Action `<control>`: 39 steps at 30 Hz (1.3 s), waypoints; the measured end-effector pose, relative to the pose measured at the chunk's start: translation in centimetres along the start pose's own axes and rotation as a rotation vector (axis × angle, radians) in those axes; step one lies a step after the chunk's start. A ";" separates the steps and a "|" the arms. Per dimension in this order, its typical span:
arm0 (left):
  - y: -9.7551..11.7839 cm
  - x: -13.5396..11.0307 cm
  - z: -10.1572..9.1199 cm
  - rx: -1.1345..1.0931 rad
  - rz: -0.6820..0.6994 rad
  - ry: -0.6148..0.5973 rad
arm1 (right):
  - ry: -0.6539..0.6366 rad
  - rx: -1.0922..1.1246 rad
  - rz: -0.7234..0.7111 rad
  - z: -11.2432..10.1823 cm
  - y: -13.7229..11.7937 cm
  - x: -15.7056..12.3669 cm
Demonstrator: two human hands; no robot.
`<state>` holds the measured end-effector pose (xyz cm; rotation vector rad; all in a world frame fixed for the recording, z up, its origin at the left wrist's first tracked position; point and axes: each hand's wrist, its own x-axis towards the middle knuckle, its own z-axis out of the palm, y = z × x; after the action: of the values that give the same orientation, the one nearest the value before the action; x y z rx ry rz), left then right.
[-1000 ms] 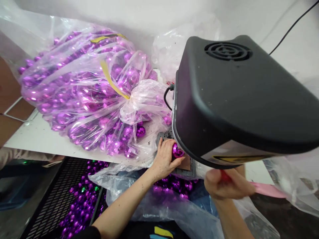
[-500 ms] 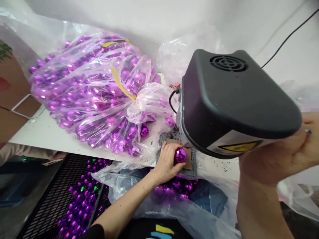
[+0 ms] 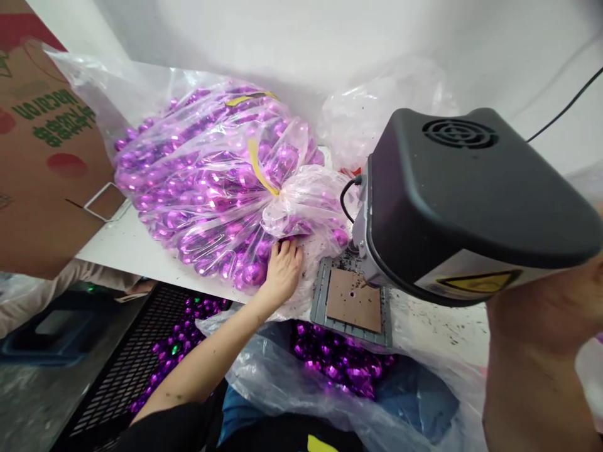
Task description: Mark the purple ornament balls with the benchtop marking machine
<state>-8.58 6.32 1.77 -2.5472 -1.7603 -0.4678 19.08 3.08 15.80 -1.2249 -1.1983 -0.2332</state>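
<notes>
My left hand (image 3: 285, 270) is at the near edge of a tied clear bag (image 3: 217, 188) of shiny purple baubles. Its fingers are curled down over a loose purple bauble there, mostly hidden beneath them. A brown square pad (image 3: 355, 301) with a small hole lies on a grey metal plate (image 3: 318, 301), under the black machine housing (image 3: 480, 194) with a round vent and yellow warning label. My right hand (image 3: 541, 307) is raised against the housing's right underside; its fingers are hidden behind it.
An open clear bag with purple baubles (image 3: 339, 361) lies in my lap. Below left is a black mesh crate (image 3: 127, 339) with purple and a few green baubles. A cardboard box (image 3: 51, 163) stands at left; another person's sleeve (image 3: 70, 282) shows beneath it. Dark flakes litter the white table.
My left hand has left the pad and moved left to the tied bag. The bauble it held at the pad is gone from there. The view has shifted left.
</notes>
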 end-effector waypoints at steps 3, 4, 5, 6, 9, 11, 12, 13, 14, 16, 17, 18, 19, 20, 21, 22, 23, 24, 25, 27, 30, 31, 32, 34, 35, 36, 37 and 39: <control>-1.0 1.6 0.1 0.056 -0.018 -0.040 | -0.005 0.024 -0.035 0.8 0.2 0.7; -1.1 1.8 -0.1 0.058 -0.013 -0.046 | -0.011 0.021 -0.031 0.9 0.2 0.9; -1.0 1.8 -0.4 0.047 -0.001 -0.053 | -0.015 0.020 -0.026 1.0 0.2 1.0; -0.8 1.6 -0.8 0.009 0.011 -0.060 | -0.018 0.019 -0.024 1.0 0.2 1.0; 0.3 0.6 -1.6 -0.360 -0.019 -0.071 | -0.020 0.019 -0.015 1.1 0.0 1.0; 1.4 -0.2 -1.6 -0.771 -0.109 -0.138 | -0.008 0.028 -0.001 1.1 -0.1 0.9; 2.0 -0.6 -1.4 -0.960 -0.162 -0.194 | -0.003 0.025 0.004 1.2 -0.1 0.8; 2.6 -0.9 -1.1 -1.122 -0.206 -0.260 | -0.001 0.023 0.007 1.1 -0.2 0.8; 3.0 -1.1 -0.8 -1.249 -0.239 -0.322 | -0.006 0.019 0.006 1.1 -0.2 0.8; 3.8 -1.4 -0.1 -1.383 -0.277 -0.393 | -0.029 0.007 -0.003 1.0 -0.3 0.9; 4.0 -1.5 0.1 -1.400 -0.284 -0.406 | -0.040 0.009 -0.010 1.0 -0.4 0.9; 4.2 -1.6 0.3 -1.400 -0.288 -0.410 | -0.051 0.015 -0.018 0.9 -0.5 1.0; 4.4 -1.6 0.4 -1.389 -0.288 -0.405 | -0.057 0.021 -0.031 0.9 -0.6 1.0; 4.5 -1.6 0.6 -1.371 -0.283 -0.391 | -0.062 0.027 -0.041 0.8 -0.7 1.1; 4.7 -1.7 0.7 -1.349 -0.270 -0.371 | -0.067 0.036 -0.046 0.8 -0.7 1.1; 5.0 -1.7 0.8 -1.319 -0.249 -0.349 | -0.068 0.042 -0.045 0.8 -0.7 1.1; 5.3 -1.8 0.9 -1.278 -0.221 -0.327 | -0.068 0.044 -0.042 0.8 -0.8 1.0; 5.6 -1.9 1.0 -1.228 -0.191 -0.306 | -0.070 0.044 -0.033 0.8 -0.8 1.0; 6.0 -2.0 1.0 -1.171 -0.160 -0.286 | -0.071 0.044 -0.025 0.8 -0.8 1.0; 6.8 -2.2 1.1 -1.047 -0.103 -0.245 | -0.070 0.042 -0.016 0.9 -0.8 0.9; 7.9 -2.5 0.9 -0.861 -0.006 -0.185 | -0.064 0.050 -0.016 0.9 -0.9 0.9; 8.2 -2.6 0.8 -0.806 0.024 -0.166 | -0.065 0.054 -0.019 0.9 -0.9 0.9; 8.5 -2.7 0.7 -0.760 0.050 -0.146 | -0.068 0.057 -0.021 0.9 -0.9 1.0; 9.0 -2.9 0.7 -0.699 0.080 -0.093 | -0.076 0.050 -0.024 0.8 -0.9 1.0; 9.2 -2.9 0.8 -0.683 0.082 -0.066 | -0.079 0.045 -0.028 0.8 -0.9 1.0; 9.5 -3.0 1.0 -0.676 0.076 -0.046 | -0.079 0.040 -0.033 0.8 -0.9 1.0; 9.7 -2.9 1.3 -0.677 0.060 -0.030 | -0.079 0.035 -0.037 0.7 -0.9 1.0; 10.0 -2.8 2.0 -0.692 0.012 -0.017 | -0.080 0.027 -0.044 0.7 -0.9 1.0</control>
<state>0.18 0.39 0.76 -2.9674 -1.8210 -1.2485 18.40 3.72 17.01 -1.1945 -1.2948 -0.2013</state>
